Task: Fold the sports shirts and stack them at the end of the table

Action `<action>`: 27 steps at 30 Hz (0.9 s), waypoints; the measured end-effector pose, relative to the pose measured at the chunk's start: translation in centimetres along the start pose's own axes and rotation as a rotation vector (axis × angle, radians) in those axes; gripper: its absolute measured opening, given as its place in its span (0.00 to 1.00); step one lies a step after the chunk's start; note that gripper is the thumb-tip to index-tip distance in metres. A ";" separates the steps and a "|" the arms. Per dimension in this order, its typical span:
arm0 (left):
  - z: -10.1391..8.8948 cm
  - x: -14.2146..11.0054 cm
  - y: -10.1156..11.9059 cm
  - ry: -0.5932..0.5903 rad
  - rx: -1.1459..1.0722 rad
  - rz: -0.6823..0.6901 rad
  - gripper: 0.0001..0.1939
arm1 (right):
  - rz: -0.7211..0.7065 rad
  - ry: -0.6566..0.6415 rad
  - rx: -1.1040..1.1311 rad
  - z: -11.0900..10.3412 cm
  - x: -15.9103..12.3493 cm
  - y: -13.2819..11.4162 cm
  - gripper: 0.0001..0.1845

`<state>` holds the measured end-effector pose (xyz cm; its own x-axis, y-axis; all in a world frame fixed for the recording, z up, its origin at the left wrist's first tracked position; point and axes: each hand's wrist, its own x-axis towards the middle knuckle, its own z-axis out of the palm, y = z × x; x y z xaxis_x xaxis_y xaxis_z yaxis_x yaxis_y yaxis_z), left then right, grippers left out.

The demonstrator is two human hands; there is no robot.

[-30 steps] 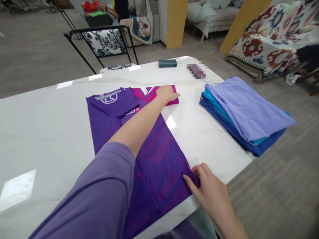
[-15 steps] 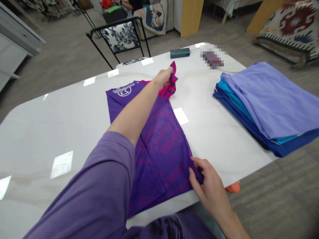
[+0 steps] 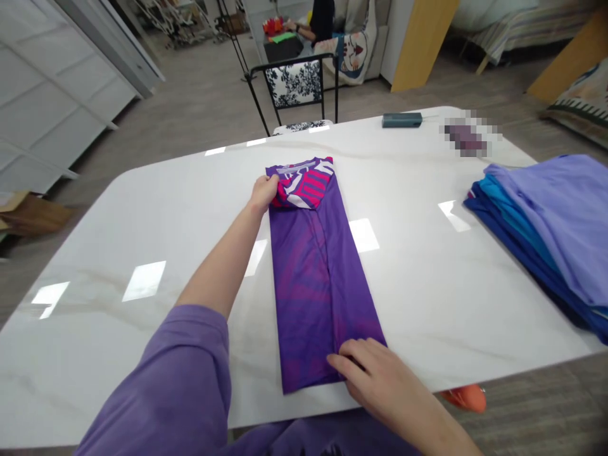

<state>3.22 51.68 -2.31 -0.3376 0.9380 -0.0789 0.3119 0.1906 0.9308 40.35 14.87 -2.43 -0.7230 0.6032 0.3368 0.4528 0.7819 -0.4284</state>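
Observation:
A purple jersey with pink stripes and white markings near its collar lies lengthwise on the white table. Its side is folded over the middle, making a narrow strip. My left hand is closed on the striped sleeve at the jersey's upper left edge. Down at the hem, my right hand rests on the lower right part, its fingers bent together at the edge of the folded-over layer. Some of the cloth is hidden beneath that hand.
Folded blue and lavender clothes are stacked at the table's right end. A dark green case and a blurred-out item lie at the far side. Beyond stands a black-framed chair. A person sits farther back.
The jersey's right side has been folded over to the left. My left hand has carried the sleeve leftward across the collar, and my right hand has moved the lower edge inward. The view has shifted left.

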 end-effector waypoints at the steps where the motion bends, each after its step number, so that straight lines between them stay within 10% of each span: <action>1: -0.6 -0.2 -0.3 0.038 0.156 0.008 0.21 | -0.002 -0.019 0.008 0.2 0.1 -0.2 0.19; 7: 0.0 0.2 0.2 0.237 0.737 0.255 0.31 | 0.162 0.012 -0.007 -0.7 1.0 1.0 0.18; 11: 3.9 3.2 1.5 0.073 0.769 0.445 0.23 | 0.229 -0.002 -0.195 0.2 0.9 2.9 0.30; 20: 14.0 10.8 5.0 -0.132 0.781 0.318 0.21 | 0.215 -0.117 -0.358 1.7 0.2 4.4 0.45; 27: 17.3 15.6 4.1 -0.064 0.707 0.229 0.09 | 0.191 0.005 -0.307 2.0 1.0 6.2 0.44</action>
<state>14.57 72.05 -5.92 -0.1496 0.9876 0.0486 0.8723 0.1087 0.4767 41.32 20.00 -6.42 -0.6080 0.7432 0.2791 0.7157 0.6653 -0.2125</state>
